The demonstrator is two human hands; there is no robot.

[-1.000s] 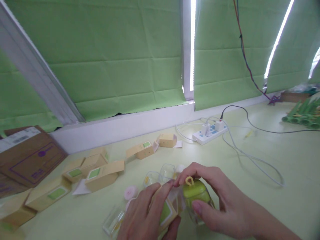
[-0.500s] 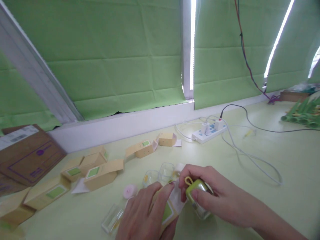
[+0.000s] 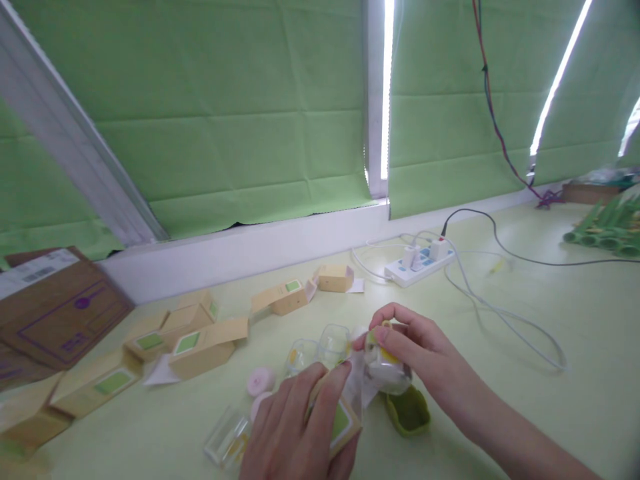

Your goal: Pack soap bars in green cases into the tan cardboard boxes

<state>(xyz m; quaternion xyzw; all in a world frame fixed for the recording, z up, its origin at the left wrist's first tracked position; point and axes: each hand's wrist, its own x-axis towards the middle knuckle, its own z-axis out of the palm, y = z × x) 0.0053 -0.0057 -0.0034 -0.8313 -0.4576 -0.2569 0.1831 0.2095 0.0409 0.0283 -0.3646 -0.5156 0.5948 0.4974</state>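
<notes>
My left hand (image 3: 300, 427) is closed around a small tan carton (image 3: 345, 433) with a green label, tilted at the front of the table. White flaps or film stick up at its far end. In my right hand (image 3: 425, 350) is a small clear container (image 3: 387, 370) with a green top and a yellow loop, held between thumb and fingers beside the carton. Below it lies a hollow olive-green case (image 3: 409, 412) on the table. Near my left hand are a pink round disc (image 3: 260, 381) and a clear box (image 3: 227, 437) with yellow markings.
Several tan cartons (image 3: 205, 347) with green labels stand at left, some flaps open. Clear cups (image 3: 334, 343) sit behind my hands. A white power strip (image 3: 420, 265) with looping cables lies at the back. A brown cardboard box (image 3: 65, 307) leans far left; green tubes (image 3: 605, 233) lie far right.
My right hand has lifted the clear container slightly up and turned it. The olive-green case now shows separately on the table below it. My left hand keeps the carton, shifted slightly right.
</notes>
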